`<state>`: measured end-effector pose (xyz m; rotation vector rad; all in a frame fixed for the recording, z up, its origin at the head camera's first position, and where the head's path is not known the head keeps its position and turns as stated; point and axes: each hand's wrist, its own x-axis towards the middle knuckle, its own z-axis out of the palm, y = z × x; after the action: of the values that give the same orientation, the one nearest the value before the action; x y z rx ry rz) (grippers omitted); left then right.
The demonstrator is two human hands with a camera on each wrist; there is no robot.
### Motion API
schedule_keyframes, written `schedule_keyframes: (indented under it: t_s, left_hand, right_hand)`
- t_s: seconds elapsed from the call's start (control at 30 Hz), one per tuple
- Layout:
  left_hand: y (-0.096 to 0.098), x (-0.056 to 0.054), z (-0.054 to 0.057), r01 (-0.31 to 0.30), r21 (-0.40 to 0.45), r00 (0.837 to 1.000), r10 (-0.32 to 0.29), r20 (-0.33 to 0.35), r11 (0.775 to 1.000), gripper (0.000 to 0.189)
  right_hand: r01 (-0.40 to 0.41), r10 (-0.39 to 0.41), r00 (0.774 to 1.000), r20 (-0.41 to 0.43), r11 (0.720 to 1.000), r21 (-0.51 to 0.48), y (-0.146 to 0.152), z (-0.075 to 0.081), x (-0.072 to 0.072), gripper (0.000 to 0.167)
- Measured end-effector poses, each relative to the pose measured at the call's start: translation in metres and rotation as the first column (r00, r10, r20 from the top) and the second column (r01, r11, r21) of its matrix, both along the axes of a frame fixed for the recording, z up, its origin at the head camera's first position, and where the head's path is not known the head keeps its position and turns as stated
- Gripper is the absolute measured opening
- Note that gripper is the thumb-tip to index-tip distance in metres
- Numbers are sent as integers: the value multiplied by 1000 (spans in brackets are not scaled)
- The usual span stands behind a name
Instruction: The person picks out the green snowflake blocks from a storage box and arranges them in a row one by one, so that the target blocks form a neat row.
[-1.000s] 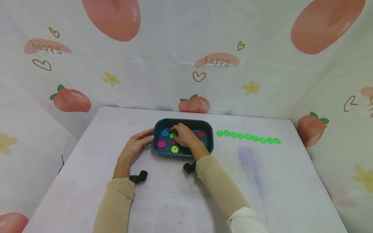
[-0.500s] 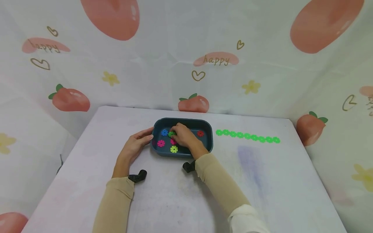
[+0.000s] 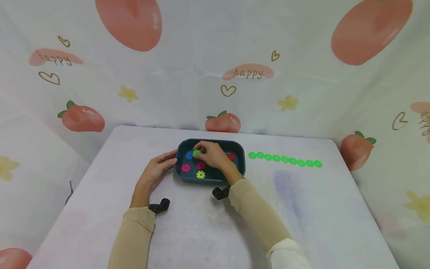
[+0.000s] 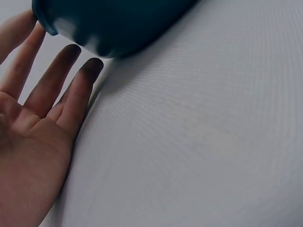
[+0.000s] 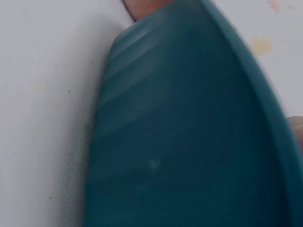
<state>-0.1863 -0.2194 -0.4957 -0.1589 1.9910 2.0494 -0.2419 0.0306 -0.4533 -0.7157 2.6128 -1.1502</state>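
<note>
A dark blue-green tray (image 3: 209, 180) stands on the table. At its left end is my left hand (image 3: 155, 172), fingers fairly straight, fingertips touching the rim; in the left wrist view the other fingers (image 4: 75, 101) spread loosely below the tray wall. Over the tray, my right hand (image 3: 212, 154) pinches a green snowflake disc (image 3: 196, 153) between thumb and fingers. Inside lie a blue disc (image 3: 189, 155), a pink disc (image 3: 186, 168), a second pinkish disc (image 3: 201, 165), a yellow-green disc (image 3: 200, 174) and a red disc (image 3: 231, 156). The tray wall (image 5: 189, 123) hides the right fingers in the right wrist view.
A row of several green discs (image 3: 284, 159) lies on the table (image 3: 201, 224) to the right of the tray. Behind the table hangs a white cloth (image 3: 188, 74) printed with peaches, hearts and flowers. Black wrist devices (image 3: 159, 206) sit on both wrists.
My right hand has lifted slightly with the green disc between its fingertips, uncovering more of the pinkish disc below. The left hand has stayed at the tray's end.
</note>
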Motion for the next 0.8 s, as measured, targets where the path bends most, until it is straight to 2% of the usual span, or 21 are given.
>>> schedule_keyframes:
  t_s: [0.2, 0.37, 0.53, 0.8]
  left_hand:
    - [0, 1, 0, 9, -6, 1000, -9, -5, 1000, 61]
    - [-4, 1, 1, 12, -19, 1000, -13, -3, 1000, 63]
    - [-4, 1, 2, 13, -13, 1000, -13, -6, 1000, 64]
    - [-1, 1, 1, 12, -8, 1000, -12, -20, 1000, 62]
  right_hand:
    - [31, -32, 999, -14, 997, -65, 6, 9, 8, 27]
    - [54, -58, 998, -15, 983, -175, 9, 21, 14, 27]
    - [76, -79, 997, -2, 963, -259, 12, 38, 20, 26]
    - [177, -191, 982, 0, 913, -368, 25, 52, 25, 26]
